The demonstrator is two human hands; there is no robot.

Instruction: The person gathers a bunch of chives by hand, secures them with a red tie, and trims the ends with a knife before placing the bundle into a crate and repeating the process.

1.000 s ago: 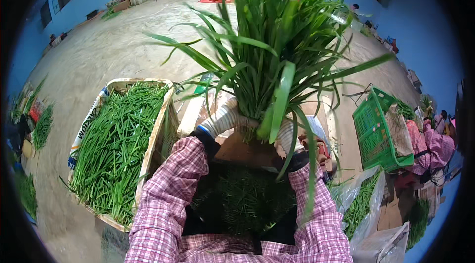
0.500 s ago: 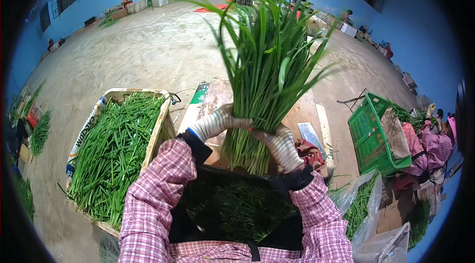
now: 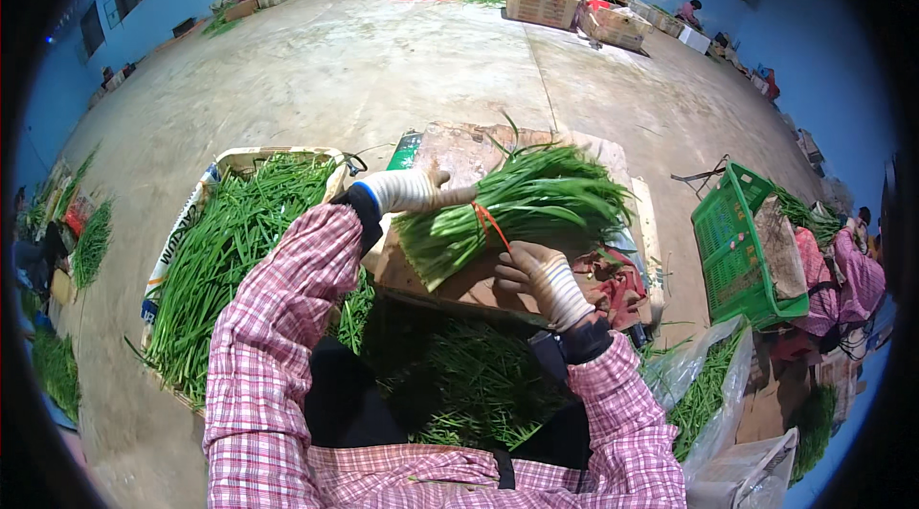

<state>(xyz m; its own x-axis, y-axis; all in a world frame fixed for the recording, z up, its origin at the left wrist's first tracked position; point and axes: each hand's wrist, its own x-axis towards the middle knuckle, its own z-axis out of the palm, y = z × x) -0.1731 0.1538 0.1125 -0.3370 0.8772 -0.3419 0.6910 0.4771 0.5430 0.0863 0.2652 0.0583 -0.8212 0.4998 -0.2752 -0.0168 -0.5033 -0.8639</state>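
Observation:
A bundle of long green leafy stalks, which look like garlic chives (image 3: 550, 188), lies slantwise on a low board (image 3: 459, 140) in front of me. Its cut ends point toward me and to the left. Around the stalks runs a thin red tie (image 3: 491, 224). My left hand (image 3: 407, 191), in a striped knit glove, rests against the bundle's far side, thumb raised and a finger stretched out to the tie. At the near side, my gloved right hand (image 3: 538, 279) pinches the tie's end, which is drawn taut.
A crate of loose green stalks (image 3: 239, 260) stands at left. On the board's right lies a dark red cloth (image 3: 613, 284). A green plastic crate (image 3: 747, 246) and a clear bag of stalks (image 3: 708, 384) are at right. Cut greens fill my dark lap. People sit working far off.
The bundle, upright in both hands before, now lies on the board. A red tie shows around it, its end in my right hand. My left hand has loosened its grip. The view has tilted slightly.

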